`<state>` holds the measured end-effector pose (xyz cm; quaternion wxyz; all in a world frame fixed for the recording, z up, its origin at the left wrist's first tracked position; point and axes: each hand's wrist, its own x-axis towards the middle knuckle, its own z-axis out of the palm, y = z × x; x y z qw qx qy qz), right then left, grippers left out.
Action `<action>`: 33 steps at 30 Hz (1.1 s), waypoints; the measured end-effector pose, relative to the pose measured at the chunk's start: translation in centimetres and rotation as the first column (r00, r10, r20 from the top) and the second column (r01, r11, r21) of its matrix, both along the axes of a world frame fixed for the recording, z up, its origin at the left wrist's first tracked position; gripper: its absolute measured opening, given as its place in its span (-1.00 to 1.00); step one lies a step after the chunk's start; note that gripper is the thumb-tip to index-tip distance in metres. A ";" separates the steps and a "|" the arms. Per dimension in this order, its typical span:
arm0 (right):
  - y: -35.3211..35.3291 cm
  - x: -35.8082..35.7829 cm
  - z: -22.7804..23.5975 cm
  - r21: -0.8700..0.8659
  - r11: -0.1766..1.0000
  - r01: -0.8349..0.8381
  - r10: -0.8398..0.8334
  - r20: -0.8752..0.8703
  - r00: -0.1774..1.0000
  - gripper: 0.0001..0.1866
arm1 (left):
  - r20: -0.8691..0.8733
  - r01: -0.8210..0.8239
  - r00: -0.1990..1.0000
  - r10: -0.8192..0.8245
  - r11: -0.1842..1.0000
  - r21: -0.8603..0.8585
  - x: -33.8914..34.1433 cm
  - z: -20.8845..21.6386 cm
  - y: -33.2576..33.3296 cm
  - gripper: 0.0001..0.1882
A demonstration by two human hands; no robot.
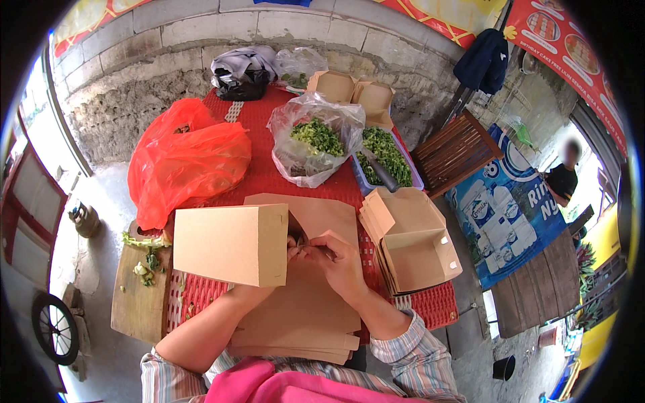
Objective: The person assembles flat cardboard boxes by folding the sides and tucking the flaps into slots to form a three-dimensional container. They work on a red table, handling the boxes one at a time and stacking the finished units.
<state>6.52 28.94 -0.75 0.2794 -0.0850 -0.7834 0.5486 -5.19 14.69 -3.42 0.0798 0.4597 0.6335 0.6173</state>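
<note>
A brown cardboard box (225,245) is raised over the table in front of me, its broad side facing up. My left hand (292,249) is mostly hidden behind it; the wrist shows below and some fingertips at its right end. That hand appears to hold the box. My right hand (339,262) is closed in a pinch at this same end, its fingertips meeting those of the left. What lies between the fingertips is too small to make out. Under both forearms lies a stack of flat cardboard blanks (289,319).
Folded open boxes (420,252) stand at the right table edge. Farther back are a clear bag of chopped greens (316,138), a tub of greens (396,158) with a knife handle (381,171), and a red plastic bag (188,161). A cutting board (138,295) with scraps is at left.
</note>
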 end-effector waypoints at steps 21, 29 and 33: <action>-0.2 0.6 0.4 -0.068 0.997 0.031 -0.029 0.035 0.999 -0.89 | 0.177 0.090 0.979 -0.099 0.994 0.060 -0.9 0.4 -0.5 -0.78; 0.2 0.7 0.0 0.032 0.999 0.004 -0.009 0.157 0.988 -0.92 | -0.634 -0.265 0.761 0.137 0.958 -0.110 -0.7 -0.9 0.1 -0.81; -0.1 0.7 -0.2 0.020 1.000 0.022 -0.023 0.085 0.996 -0.93 | -0.356 -0.147 0.932 0.064 0.966 -0.212 0.5 0.4 0.0 -0.86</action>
